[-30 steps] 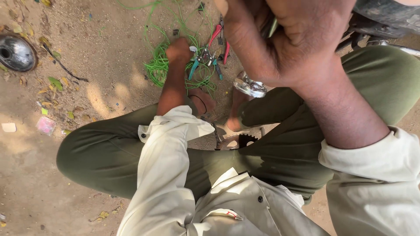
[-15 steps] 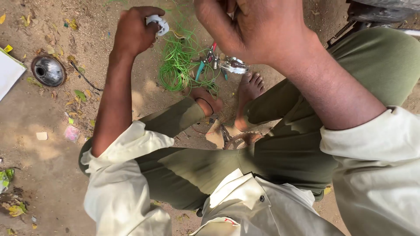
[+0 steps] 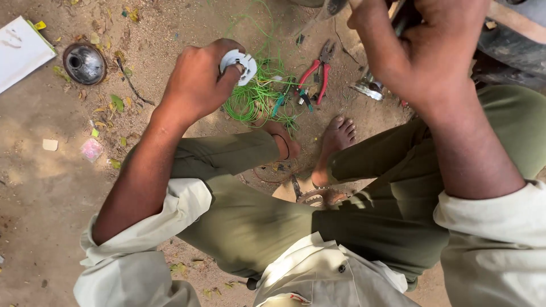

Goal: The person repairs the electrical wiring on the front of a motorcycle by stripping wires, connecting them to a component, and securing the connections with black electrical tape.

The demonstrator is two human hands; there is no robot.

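The left hand (image 3: 196,85) held a small round white fitting (image 3: 239,58) in a pinching grip, fingers closed on its rim, above a tangle of green wire (image 3: 256,99) on the dirt ground (image 3: 51,187). The right hand (image 3: 421,45) was clenched around a dark object at the top edge, too hidden to identify. Red-handled pliers (image 3: 318,77) lay just beside the wire, a shiny metal part (image 3: 368,88) nearby. A bare foot (image 3: 335,142) rested below the tools. A dark round dish (image 3: 84,62) and white sheet (image 3: 20,51) sat well apart, far left.

open: bare dirt (image 3: 51,187) left | blocked: green wire tangle (image 3: 253,99), red-handled pliers (image 3: 318,71) ahead
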